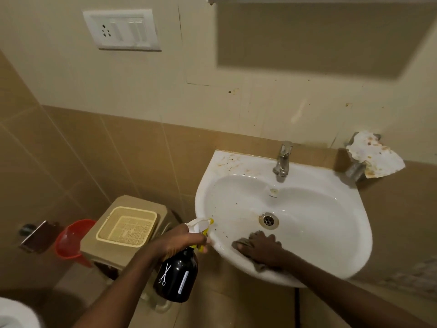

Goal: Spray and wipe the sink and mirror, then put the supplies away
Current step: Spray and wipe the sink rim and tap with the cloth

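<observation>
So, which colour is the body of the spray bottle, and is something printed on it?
Black, with white scissors and a white comb printed on the spray bottle; the head view shows it.

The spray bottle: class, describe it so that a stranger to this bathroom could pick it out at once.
Start at the white sink on the tiled wall and look just past its left rim. There the left hand holds the spray bottle by the neck. It is the only black thing nearby, printed with white scissors and a comb, with a white and yellow trigger head.
</observation>
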